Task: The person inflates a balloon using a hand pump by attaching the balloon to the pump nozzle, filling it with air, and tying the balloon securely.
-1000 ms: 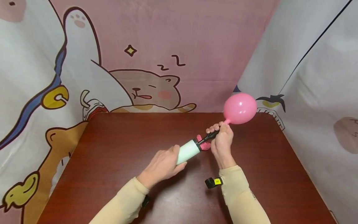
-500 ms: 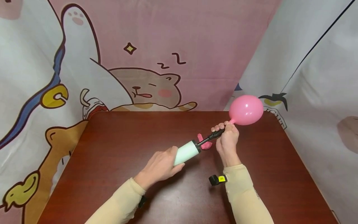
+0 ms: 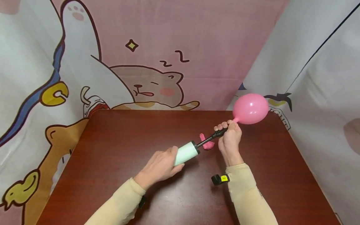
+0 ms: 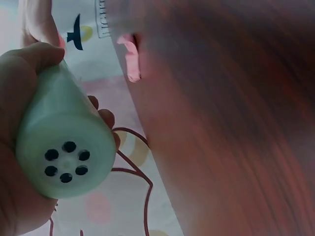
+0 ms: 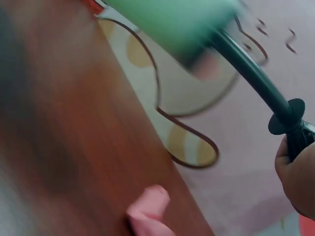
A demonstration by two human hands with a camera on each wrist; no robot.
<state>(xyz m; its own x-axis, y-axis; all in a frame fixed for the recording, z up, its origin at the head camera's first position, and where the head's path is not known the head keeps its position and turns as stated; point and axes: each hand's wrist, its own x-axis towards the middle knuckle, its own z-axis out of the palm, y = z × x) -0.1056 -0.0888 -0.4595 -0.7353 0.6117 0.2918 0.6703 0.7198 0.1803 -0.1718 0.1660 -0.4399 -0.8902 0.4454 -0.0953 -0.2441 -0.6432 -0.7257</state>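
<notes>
A hand balloon pump with a pale green barrel (image 3: 186, 153) is held between my two hands. My left hand (image 3: 160, 165) grips the barrel; in the left wrist view its holed end cap (image 4: 66, 160) faces the camera. Out of the barrel comes a black rod (image 5: 251, 76), leading to the black nozzle end (image 3: 220, 132). My right hand (image 3: 231, 139) grips that end and pinches the neck of a pink balloon (image 3: 251, 108) there. Rounded and partly filled, the balloon stands beyond the right fingers.
A limp, uninflated pink balloon (image 3: 208, 145) lies on the brown wooden table (image 3: 118, 140), behind the pump's rod in the head view. Cloth printed with cartoon animals (image 3: 157, 84) hangs behind the table and at both sides.
More of the black rod shows between barrel and nozzle end. My right hand has moved right with the inflated balloon, which looks slightly larger; my left hand has shifted slightly left.
</notes>
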